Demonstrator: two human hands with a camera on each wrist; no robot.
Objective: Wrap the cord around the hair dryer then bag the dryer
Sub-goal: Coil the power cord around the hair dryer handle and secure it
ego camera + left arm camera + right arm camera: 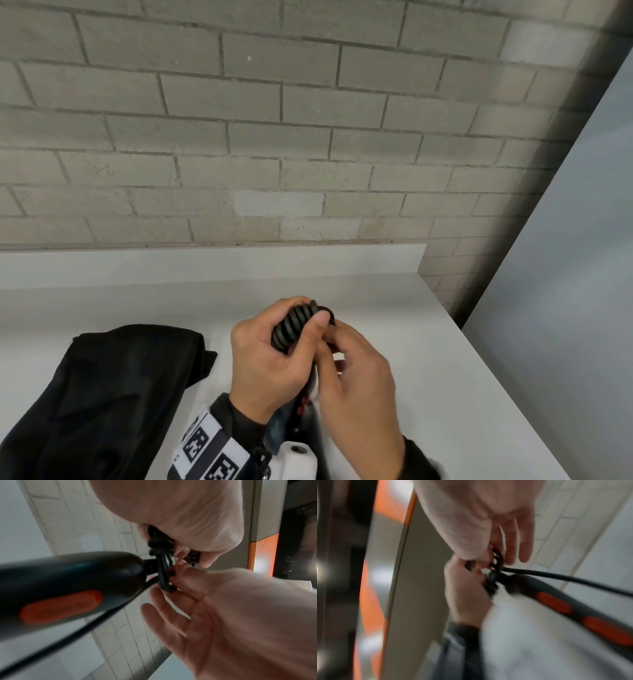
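My left hand (270,353) grips a tight coil of the black cord (291,329) above the white counter (445,394). My right hand (356,377) is pressed against it from the right, thumb and forefinger on a cord loop (497,557), the other fingers (522,540) straight. The hair dryer (77,577), black with orange buttons (554,603), hangs below the hands, mostly hidden in the head view. A free length of cord (573,581) runs alongside its handle. The black bag (113,394) lies crumpled on the counter to the left.
A grey brick wall (274,137) rises behind the counter's raised back ledge (205,267). A pale panel (565,274) stands off the counter's right edge. Orange and grey cabinet fronts (262,555) show in the wrist views.
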